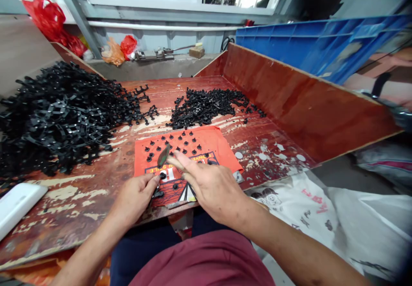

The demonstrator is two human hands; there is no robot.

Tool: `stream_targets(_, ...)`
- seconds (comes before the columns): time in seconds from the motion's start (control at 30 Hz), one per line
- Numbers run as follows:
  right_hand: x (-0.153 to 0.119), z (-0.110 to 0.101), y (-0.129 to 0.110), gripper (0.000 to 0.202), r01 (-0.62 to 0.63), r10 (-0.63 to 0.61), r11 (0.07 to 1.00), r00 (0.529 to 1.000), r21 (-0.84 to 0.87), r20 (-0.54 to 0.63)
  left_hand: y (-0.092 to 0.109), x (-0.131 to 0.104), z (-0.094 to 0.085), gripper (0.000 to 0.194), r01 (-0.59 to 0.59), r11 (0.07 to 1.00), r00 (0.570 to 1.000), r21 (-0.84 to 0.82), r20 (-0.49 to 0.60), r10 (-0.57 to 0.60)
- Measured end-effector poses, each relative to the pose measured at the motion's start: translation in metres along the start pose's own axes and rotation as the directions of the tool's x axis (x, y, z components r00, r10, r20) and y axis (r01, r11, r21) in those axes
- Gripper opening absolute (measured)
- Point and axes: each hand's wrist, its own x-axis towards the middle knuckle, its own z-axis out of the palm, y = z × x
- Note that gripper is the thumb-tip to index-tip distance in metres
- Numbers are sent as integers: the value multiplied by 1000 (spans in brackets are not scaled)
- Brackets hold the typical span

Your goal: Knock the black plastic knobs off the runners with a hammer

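Where left hand (133, 196) pinches, black part (163, 176), hammer (164, 155) above

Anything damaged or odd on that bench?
Yes: the red-brown tabletop looks worn, with irregular pale patches and streaks breaking up its finish. Whitish spots, some round, also mark its right side, unevenly scattered.

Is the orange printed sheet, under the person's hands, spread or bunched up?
Spread: the orange printed sheet lies flat, with small black round-based parts standing across it.
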Motion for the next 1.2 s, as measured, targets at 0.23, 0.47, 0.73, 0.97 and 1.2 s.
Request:
stream_targets(0.23, -3, -13, 9, 48, -7, 21, 983, 997, 185, -71, 6, -15, -8, 42, 161, 871, 987, -465, 69, -146)
stream_targets(0.47, -35, -16, 29, 47, -121, 151, 926, 987, 357, -57, 33, -36, -14, 23, 341, 514, 939, -787, 308, -151)
stream_targets(0.73, -52, -10, 30, 42, -165, 201, 891, 979, 423, -42, 39, -38, -4, 23, 335, 361, 940, -870, 285, -185)
stream_targets(0.97, -37, 7, 8, 5, -182, 240, 791, 971, 584, -22, 41, -42, 8, 27, 248, 221, 949, -943, 190, -252)
stream_targets(1.2, -31, 15, -9, 4, -123, 224, 707, 973, 696, -56, 37, -53, 11, 13, 237, 77, 958, -969, 219, -185)
